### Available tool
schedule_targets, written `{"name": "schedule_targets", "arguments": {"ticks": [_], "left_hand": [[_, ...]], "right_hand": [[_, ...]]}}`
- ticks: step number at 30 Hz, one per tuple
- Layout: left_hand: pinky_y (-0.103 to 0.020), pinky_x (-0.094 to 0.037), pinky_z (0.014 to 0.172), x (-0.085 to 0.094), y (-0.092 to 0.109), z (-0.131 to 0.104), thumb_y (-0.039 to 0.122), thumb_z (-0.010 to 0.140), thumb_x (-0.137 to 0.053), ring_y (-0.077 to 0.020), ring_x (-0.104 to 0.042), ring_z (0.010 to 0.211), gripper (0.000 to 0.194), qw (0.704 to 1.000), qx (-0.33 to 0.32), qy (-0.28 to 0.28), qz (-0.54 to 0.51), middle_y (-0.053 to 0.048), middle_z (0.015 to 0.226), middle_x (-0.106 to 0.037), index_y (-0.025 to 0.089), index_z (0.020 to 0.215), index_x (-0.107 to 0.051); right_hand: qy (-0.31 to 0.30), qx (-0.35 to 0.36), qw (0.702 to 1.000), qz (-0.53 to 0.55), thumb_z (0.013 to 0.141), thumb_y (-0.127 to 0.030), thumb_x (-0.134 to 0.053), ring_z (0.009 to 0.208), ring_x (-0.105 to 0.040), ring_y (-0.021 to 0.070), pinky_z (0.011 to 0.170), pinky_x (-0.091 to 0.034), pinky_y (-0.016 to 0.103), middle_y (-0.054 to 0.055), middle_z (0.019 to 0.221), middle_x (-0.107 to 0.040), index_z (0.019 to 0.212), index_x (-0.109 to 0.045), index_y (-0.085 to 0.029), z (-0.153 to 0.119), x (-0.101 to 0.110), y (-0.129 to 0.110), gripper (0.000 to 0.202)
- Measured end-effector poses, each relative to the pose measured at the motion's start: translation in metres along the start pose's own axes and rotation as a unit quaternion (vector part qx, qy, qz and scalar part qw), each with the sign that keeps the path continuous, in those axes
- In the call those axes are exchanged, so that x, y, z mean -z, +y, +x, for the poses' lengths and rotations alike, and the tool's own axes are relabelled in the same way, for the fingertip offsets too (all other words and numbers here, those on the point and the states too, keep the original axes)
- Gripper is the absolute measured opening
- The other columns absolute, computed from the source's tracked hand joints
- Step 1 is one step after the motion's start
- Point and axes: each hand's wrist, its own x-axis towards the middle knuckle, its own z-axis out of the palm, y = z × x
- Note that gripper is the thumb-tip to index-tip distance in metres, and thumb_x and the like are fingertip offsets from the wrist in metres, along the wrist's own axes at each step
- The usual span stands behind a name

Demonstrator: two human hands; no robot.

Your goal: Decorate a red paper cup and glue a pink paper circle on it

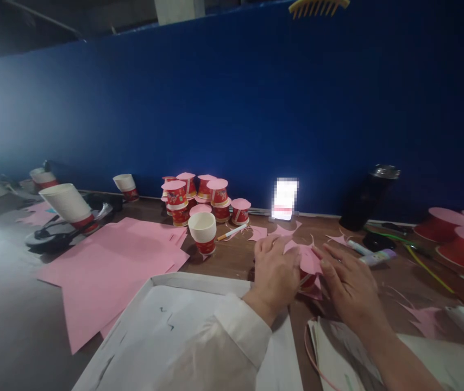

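In front of me, a red paper cup [307, 282] stands upside down with a piece of pink paper [308, 259] on its base. My left hand [276, 272] is closed round the cup's left side, its fingers bent over the paper's edge. From the right, my right hand [350, 282] presses against the cup and paper with its fingers together. Parts of the cup are hidden by both hands. Pink scraps [317, 290] lie beneath and around it. A glue stick [378, 257] lies just beyond my right hand.
Several upside-down red cups [176, 196] with pink tops stand stacked at the back. A white-and-red cup [202, 231] stands near pink sheets [113, 271]. A white box lid [199, 282], lit phone [284, 198], black flask [368, 198], and notebook [333, 347] surround my hands.
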Motion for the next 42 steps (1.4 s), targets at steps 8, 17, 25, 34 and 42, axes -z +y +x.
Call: {"name": "schedule_targets", "arguments": {"ticks": [8,17,25,34,42], "left_hand": [[-0.049,-0.04,0.107,0.001,0.0,0.001,0.026,0.095,-0.057,-0.0279,-0.052,0.126,0.018,1.0,-0.003,0.001,0.004,-0.005,0.132,-0.068,0.025,0.095,-0.074],[-0.049,-0.039,0.11,0.001,0.001,0.003,0.032,0.1,-0.05,-0.0271,-0.053,0.127,0.026,0.999,0.022,-0.002,-0.031,-0.006,0.134,-0.067,0.025,0.105,-0.075],[-0.051,-0.038,0.112,-0.001,0.001,0.008,0.042,0.102,-0.046,-0.0285,-0.049,0.132,0.033,0.998,0.024,-0.042,-0.033,-0.003,0.141,-0.063,0.03,0.11,-0.076],[-0.051,-0.04,0.112,-0.003,0.0,0.009,0.044,0.103,-0.044,-0.0278,-0.048,0.133,0.036,0.999,0.021,-0.029,-0.018,-0.001,0.137,-0.066,0.03,0.108,-0.077],[-0.052,-0.04,0.112,-0.006,0.0,0.009,0.042,0.103,-0.045,-0.0284,-0.05,0.132,0.035,0.999,0.017,-0.014,-0.024,-0.003,0.135,-0.067,0.029,0.107,-0.077]], "right_hand": [[0.009,0.018,0.999,-0.025,0.103,-0.051,-0.036,0.125,-0.062,0.0321,0.105,-0.046,0.054,0.012,0.128,-0.072,0.124,-0.074,-0.024,0.002,0.003,-0.004,0.051],[0.016,-0.003,1.0,0.007,0.104,-0.053,-0.035,0.129,-0.059,0.0309,0.108,-0.043,0.054,0.011,0.137,-0.067,0.134,-0.068,-0.025,0.005,-0.003,-0.007,0.053],[0.003,-0.009,1.0,-0.013,0.103,-0.059,-0.031,0.127,-0.058,0.0328,0.108,-0.04,0.057,0.01,0.139,-0.065,0.122,-0.076,-0.029,0.01,-0.008,-0.013,0.057],[-0.006,-0.018,1.0,-0.01,0.101,-0.064,-0.032,0.128,-0.056,0.0339,0.11,-0.038,0.059,0.01,0.139,-0.065,0.118,-0.077,-0.029,0.012,-0.008,-0.015,0.06],[-0.004,-0.011,1.0,-0.003,0.101,-0.062,-0.035,0.127,-0.058,0.0339,0.108,-0.041,0.059,0.01,0.136,-0.067,0.12,-0.077,-0.029,0.011,-0.009,-0.015,0.057]]}}
